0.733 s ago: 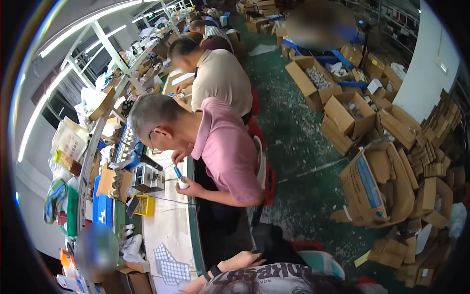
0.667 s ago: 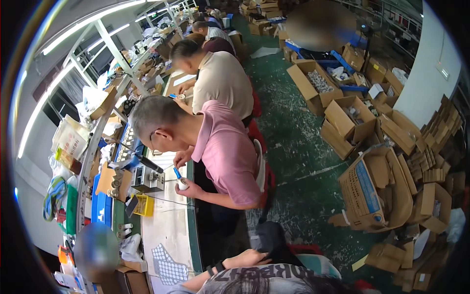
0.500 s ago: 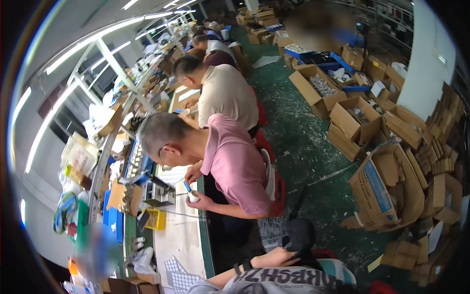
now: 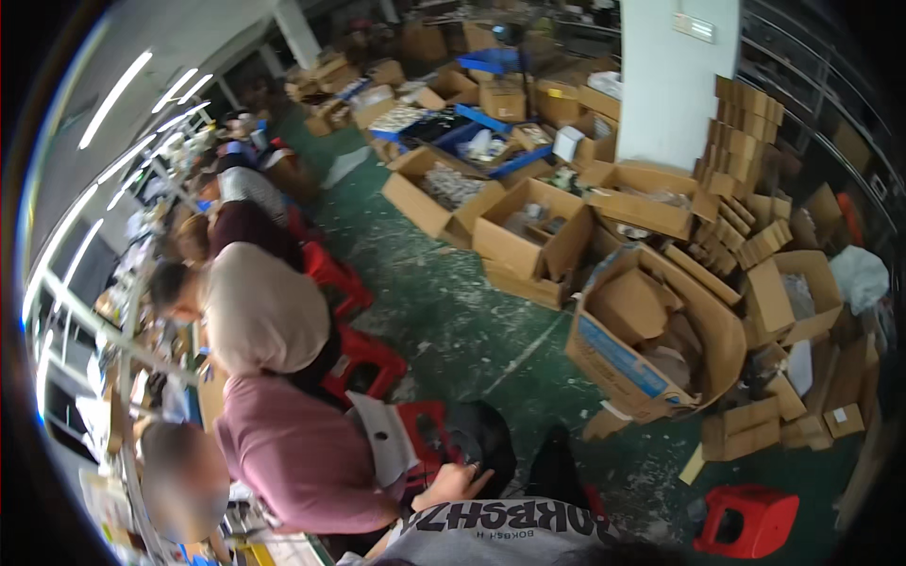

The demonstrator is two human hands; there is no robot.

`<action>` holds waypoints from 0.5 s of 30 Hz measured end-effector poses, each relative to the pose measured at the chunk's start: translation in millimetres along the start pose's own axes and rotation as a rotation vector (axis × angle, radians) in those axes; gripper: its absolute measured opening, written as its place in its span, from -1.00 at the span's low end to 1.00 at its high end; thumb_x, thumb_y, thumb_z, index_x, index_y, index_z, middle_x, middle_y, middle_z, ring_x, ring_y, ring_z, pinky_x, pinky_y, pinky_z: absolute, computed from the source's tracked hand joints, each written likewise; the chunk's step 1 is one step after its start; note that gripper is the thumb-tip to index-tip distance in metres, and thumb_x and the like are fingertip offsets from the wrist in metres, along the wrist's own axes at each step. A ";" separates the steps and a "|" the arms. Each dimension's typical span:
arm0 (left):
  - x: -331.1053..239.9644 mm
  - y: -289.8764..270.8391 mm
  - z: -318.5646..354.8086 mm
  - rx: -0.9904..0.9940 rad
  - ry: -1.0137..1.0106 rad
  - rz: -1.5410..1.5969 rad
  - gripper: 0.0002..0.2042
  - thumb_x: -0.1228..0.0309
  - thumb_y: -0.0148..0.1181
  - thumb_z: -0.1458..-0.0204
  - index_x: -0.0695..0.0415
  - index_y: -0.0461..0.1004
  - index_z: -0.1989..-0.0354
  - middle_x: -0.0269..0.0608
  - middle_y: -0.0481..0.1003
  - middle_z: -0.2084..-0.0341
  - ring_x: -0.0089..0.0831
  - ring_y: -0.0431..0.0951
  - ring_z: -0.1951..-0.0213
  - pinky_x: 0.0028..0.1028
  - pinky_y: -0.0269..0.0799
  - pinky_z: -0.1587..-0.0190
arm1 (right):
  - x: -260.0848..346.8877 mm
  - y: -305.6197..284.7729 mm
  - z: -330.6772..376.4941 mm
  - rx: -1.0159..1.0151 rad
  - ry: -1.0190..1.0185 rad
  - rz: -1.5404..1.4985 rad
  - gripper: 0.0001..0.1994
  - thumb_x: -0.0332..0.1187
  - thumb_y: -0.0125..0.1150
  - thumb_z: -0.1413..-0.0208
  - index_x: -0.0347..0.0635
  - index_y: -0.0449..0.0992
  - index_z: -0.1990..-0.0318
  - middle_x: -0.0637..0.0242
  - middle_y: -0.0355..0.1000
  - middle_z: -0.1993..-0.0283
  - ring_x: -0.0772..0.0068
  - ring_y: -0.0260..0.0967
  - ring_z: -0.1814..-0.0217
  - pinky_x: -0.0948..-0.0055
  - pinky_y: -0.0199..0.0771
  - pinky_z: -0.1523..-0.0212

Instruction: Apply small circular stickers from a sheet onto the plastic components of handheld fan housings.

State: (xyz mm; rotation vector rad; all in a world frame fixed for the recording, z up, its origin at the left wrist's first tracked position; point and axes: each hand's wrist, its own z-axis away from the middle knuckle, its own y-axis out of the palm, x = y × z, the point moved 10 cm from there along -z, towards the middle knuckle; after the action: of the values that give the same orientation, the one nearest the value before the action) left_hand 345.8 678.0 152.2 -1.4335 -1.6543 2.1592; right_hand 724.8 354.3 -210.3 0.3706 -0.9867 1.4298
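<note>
My left hand [image 4: 448, 486] rests low in the view, in front of my grey shirt [image 4: 491, 542], with its fingers partly stretched out over my dark trousers [image 4: 483, 439]. I make out nothing held in it, though the fingertips are small and blurred against the dark cloth. My right hand does not show. Close by on the left sits a co-worker in a pink shirt [image 4: 297, 453], on a red stool [image 4: 425, 424] with a pale sheet [image 4: 382, 439] behind the back.
Another co-worker in beige [image 4: 264, 307] sits farther along the bench. A green floor aisle [image 4: 472, 330] runs alongside. Right of it stand a large open carton [image 4: 613, 368], a box of small parts [image 4: 415, 203], stacked cardboard [image 4: 736, 141], a pillar [image 4: 670, 104] and a red stool [image 4: 755, 519].
My view has swung right, so the bench has slid to the left edge and the cartons nearer the middle. The red stool at lower right shows more fully. My left hand stays near my lap.
</note>
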 end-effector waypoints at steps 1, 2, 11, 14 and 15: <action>-0.7 -8.0 -24.1 0.015 0.041 -0.023 -0.67 0.26 0.18 -0.06 0.24 0.37 0.62 0.06 0.31 0.82 0.03 0.40 0.72 -0.14 0.31 0.64 | 1.5 -22.6 4.8 -0.039 0.021 0.001 -0.73 -0.39 0.26 0.10 -0.23 0.47 0.19 0.22 0.46 0.27 0.35 0.41 0.30 0.35 0.43 0.26; -4.2 -10.7 -51.0 0.018 0.082 -0.030 -0.66 0.26 0.18 -0.06 0.24 0.37 0.64 0.06 0.31 0.82 0.02 0.40 0.72 -0.15 0.32 0.64 | 2.2 -61.0 11.3 -0.085 0.043 0.019 -0.73 -0.39 0.25 0.10 -0.23 0.46 0.18 0.22 0.46 0.27 0.35 0.41 0.30 0.35 0.43 0.25; -15.0 -44.7 -251.0 0.174 0.401 0.119 -0.64 0.22 0.16 -0.07 0.21 0.37 0.64 0.02 0.33 0.79 -0.02 0.41 0.68 -0.20 0.29 0.64 | 142.6 -298.1 -59.5 -0.287 0.001 0.243 -0.74 -0.41 0.22 0.05 -0.22 0.46 0.16 0.23 0.46 0.25 0.36 0.41 0.27 0.37 0.43 0.23; 23.1 -61.3 -278.8 0.171 0.427 0.130 -0.67 0.19 0.12 -0.10 0.22 0.38 0.55 0.03 0.35 0.76 -0.02 0.42 0.65 -0.20 0.32 0.62 | 227.7 -274.8 -147.6 -0.234 -0.091 0.286 -0.74 -0.41 0.21 0.03 -0.22 0.46 0.15 0.23 0.46 0.24 0.37 0.41 0.26 0.38 0.42 0.22; 39.3 -65.4 -283.9 0.191 0.435 0.138 -0.67 0.18 0.10 -0.11 0.22 0.39 0.49 0.03 0.36 0.74 -0.02 0.44 0.63 -0.20 0.34 0.60 | 259.7 -261.5 -183.5 -0.208 -0.131 0.302 -0.74 -0.41 0.20 0.03 -0.22 0.46 0.15 0.23 0.46 0.23 0.37 0.41 0.26 0.38 0.42 0.22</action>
State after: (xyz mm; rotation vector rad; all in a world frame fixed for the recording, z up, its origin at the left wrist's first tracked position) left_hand 489.8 932.5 182.9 -1.8338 -1.1988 1.8254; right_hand 990.6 615.2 -34.9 0.1673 -1.3288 1.5676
